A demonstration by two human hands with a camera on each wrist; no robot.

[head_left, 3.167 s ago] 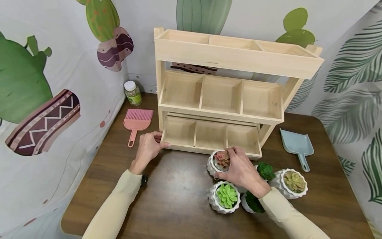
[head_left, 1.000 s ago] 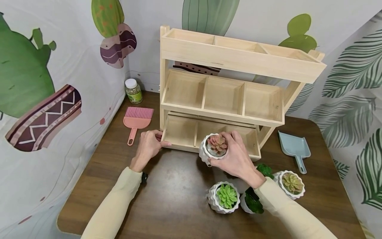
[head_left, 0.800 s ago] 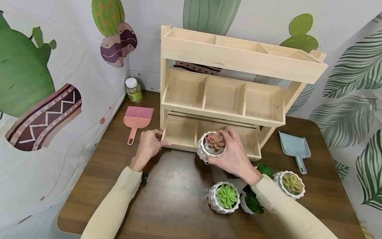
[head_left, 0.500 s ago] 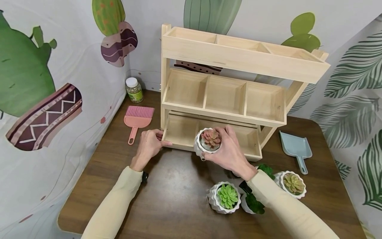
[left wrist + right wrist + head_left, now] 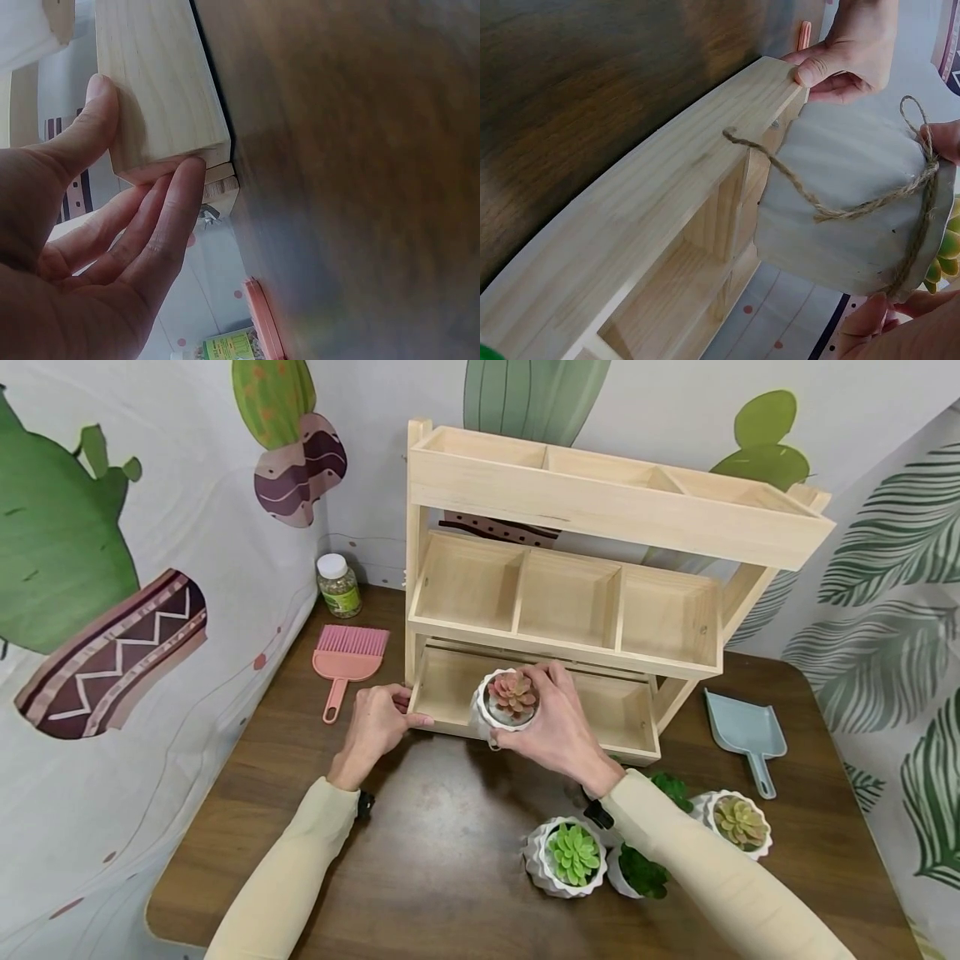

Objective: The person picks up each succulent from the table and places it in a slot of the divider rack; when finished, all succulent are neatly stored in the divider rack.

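Note:
My right hand [image 5: 551, 722] grips a white ribbed pot [image 5: 482, 710] holding a reddish succulent [image 5: 513, 693]. In the head view the pot overlaps the front edge of the bottom tier, near its left compartment. The right wrist view shows the pot [image 5: 840, 180] tilted beside the wood, with twine [image 5: 862, 208] tied round it and a loose end hanging. My left hand [image 5: 377, 724] holds the bottom tier's left front corner on a three-tier wooden plant rack [image 5: 622, 518]. Its thumb lies on the front board [image 5: 161, 82], and its fingers are at the end face.
Several potted succulents stand front right: a bright green one [image 5: 573, 853], a yellowish one [image 5: 740, 821], and dark green ones partly behind my right sleeve. A blue dustpan [image 5: 746, 727] lies right of the rack. Left are a pink brush [image 5: 347, 660] and a lidded jar [image 5: 339, 587].
My right hand has lifted the reddish succulent's pot from the table among the other pots and carried it left and up to the bottom tier. The left hand keeps its hold on the corner.

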